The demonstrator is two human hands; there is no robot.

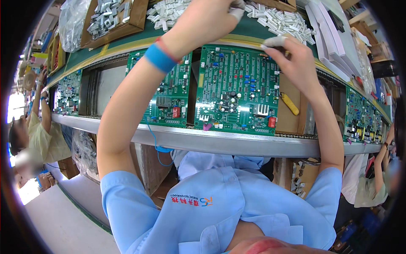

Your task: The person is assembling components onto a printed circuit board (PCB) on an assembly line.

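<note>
Over the far edge of the work line, my left hand (213, 19) reaches between two heaps of white plastic parts (279, 22). Its capped thumb and finger are bent close together at the picture's top edge; anything between them is hidden. Below lies a large green circuit board (228, 80) with many small components. At that board's far right corner is my right hand (294, 57), thumb and white-capped forefinger closed together; what they hold is too small to make out. A second green circuit board (171, 91) is partly covered by my left forearm, which wears a blue wrist strap (160, 58).
A yellow-handled tool (289, 103) lies right of the main board. A metal rail (203, 139) runs along the near side. Behind stand a cardboard box of grey metal parts (114, 19) and white cartons (327, 38). Other people work at both ends.
</note>
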